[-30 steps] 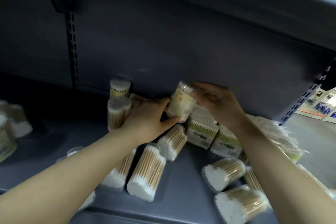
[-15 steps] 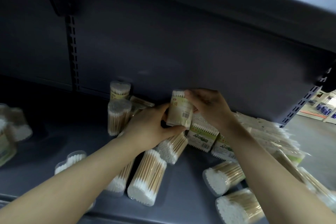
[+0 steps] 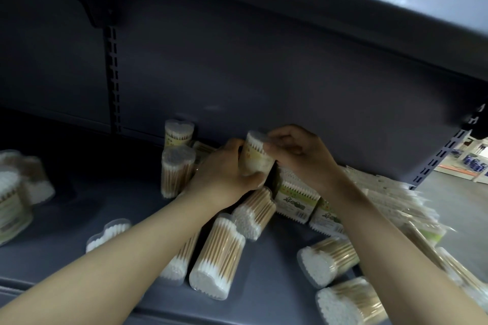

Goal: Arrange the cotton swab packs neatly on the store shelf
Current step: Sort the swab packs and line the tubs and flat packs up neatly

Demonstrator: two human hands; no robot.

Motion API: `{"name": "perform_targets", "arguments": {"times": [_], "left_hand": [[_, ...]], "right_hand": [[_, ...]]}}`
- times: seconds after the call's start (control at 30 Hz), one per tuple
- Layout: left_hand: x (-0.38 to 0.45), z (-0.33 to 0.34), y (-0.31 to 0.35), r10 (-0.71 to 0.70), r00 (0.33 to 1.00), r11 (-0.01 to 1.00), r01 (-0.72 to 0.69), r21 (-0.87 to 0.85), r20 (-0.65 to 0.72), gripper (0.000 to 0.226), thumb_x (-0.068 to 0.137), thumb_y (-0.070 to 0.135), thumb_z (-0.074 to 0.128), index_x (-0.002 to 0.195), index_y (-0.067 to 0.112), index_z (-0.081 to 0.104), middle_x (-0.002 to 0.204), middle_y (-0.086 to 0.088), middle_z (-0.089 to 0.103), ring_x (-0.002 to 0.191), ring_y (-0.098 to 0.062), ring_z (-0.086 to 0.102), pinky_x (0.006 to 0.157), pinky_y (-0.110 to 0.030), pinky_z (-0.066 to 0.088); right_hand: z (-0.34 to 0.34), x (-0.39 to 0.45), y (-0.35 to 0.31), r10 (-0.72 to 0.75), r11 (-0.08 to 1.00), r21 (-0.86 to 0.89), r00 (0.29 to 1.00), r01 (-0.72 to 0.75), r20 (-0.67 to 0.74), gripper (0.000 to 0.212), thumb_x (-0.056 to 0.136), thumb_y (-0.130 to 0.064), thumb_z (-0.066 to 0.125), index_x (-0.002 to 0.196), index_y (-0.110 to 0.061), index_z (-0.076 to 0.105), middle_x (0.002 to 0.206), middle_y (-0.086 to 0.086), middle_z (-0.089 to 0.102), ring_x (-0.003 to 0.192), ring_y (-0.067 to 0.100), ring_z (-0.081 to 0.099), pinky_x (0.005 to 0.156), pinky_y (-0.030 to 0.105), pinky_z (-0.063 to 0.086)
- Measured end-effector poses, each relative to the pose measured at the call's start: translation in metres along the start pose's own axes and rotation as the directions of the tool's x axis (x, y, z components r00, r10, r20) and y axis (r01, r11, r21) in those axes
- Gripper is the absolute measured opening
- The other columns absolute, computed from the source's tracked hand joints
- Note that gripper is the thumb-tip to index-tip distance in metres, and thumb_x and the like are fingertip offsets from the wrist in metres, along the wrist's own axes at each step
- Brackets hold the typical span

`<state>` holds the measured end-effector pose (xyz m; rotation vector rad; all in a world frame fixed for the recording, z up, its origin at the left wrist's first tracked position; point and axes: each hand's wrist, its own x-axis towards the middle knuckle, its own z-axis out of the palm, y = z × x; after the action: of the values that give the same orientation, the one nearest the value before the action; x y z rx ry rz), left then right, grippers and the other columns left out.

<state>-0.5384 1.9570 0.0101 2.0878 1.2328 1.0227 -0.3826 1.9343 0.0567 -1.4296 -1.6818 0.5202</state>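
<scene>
Held item: one clear plastic tub of wooden-stick cotton swabs with a yellow printed label (image 3: 255,153), upright, white tips showing at the top, raised just above the dark grey metal shelf deck (image 3: 100,200) close to the back panel (image 3: 264,82); label print too blurred to read. The left hand (image 3: 224,174) wrapped its side, thumb curled beneath the base; the right hand (image 3: 298,155) pinched its top rim with curled fingertips — both clamped on the same tub. Standing stock at the rear left: one heart-topped tub with a yellow label (image 3: 179,132) and, in front of it, one clear unlabelled tub of tan sticks (image 3: 176,170), two in all. Lying on their sides on the deck, white cotton ends toward the camera: two tubs under the left forearm (image 3: 217,253) (image 3: 253,215), a third partly hidden beside them, and two at the lower right (image 3: 326,262) (image 3: 348,303). Two rectangular packs with green-and-white labels (image 3: 295,199) leaned just below the right wrist, their script illegible. A flat clear lid or shallow tub of white tips (image 3: 108,233) lay left of the forearm. Far left, a blurred cluster of similar tubs (image 3: 15,192) — count uncertain. Far right, a heap of long cellophane-wrapped stick packs (image 3: 401,208), uncounted. A slotted upright (image 3: 113,82) ran up the back panel.
</scene>
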Motion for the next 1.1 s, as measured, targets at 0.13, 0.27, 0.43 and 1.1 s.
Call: {"name": "perform_targets", "arguments": {"times": [0.13,0.27,0.43,1.1], "left_hand": [[0.004,0.002,0.001,-0.012,1.000,1.000,0.012,0.008,0.001,0.072,0.075,0.032,0.070,0.133,0.021,0.029,0.114,-0.002,0.060,0.102,-0.021,0.059,0.084,-0.039,0.050],[0.007,0.008,-0.003,-0.047,0.999,0.999,0.047,-0.008,0.022,0.080,0.071,0.029,0.070,0.135,0.027,0.023,0.115,-0.005,0.058,0.102,-0.024,0.057,0.085,-0.041,0.048],[0.010,0.014,0.000,-0.057,0.998,0.998,0.057,0.011,0.016,0.077,0.073,0.027,0.071,0.135,0.020,0.027,0.126,-0.006,0.049,0.112,-0.025,0.051,0.086,-0.031,0.042],[0.027,0.042,-0.001,-0.053,0.998,0.999,0.053,-0.010,-0.020,0.034,0.086,0.030,0.063,0.116,0.015,0.057,0.115,-0.006,0.057,0.110,-0.020,0.049,0.070,-0.016,0.028]], "right_hand": [[-0.004,0.002,0.003,-0.032,0.998,-0.061,0.998,0.029,-0.054,0.008,0.089,-0.026,0.056,0.086,-0.024,0.063,0.081,-0.014,0.062,0.072,-0.011,0.057,0.064,0.003,0.042],[-0.010,0.004,0.010,-0.017,0.992,-0.123,0.990,0.000,-0.137,0.015,0.093,-0.018,0.051,0.094,-0.014,0.065,0.084,-0.010,0.062,0.077,-0.005,0.056,0.070,0.011,0.042],[-0.017,0.005,0.018,-0.012,0.985,-0.169,0.986,-0.017,-0.165,0.014,0.092,-0.014,0.051,0.092,-0.015,0.065,0.089,-0.004,0.063,0.088,0.008,0.058,0.077,0.022,0.040],[-0.026,0.007,0.055,0.150,0.864,-0.468,0.982,-0.185,-0.111,0.026,0.095,-0.021,0.046,0.117,-0.017,0.060,0.127,0.006,0.054,0.114,0.021,0.051,0.090,0.028,0.038]]}}
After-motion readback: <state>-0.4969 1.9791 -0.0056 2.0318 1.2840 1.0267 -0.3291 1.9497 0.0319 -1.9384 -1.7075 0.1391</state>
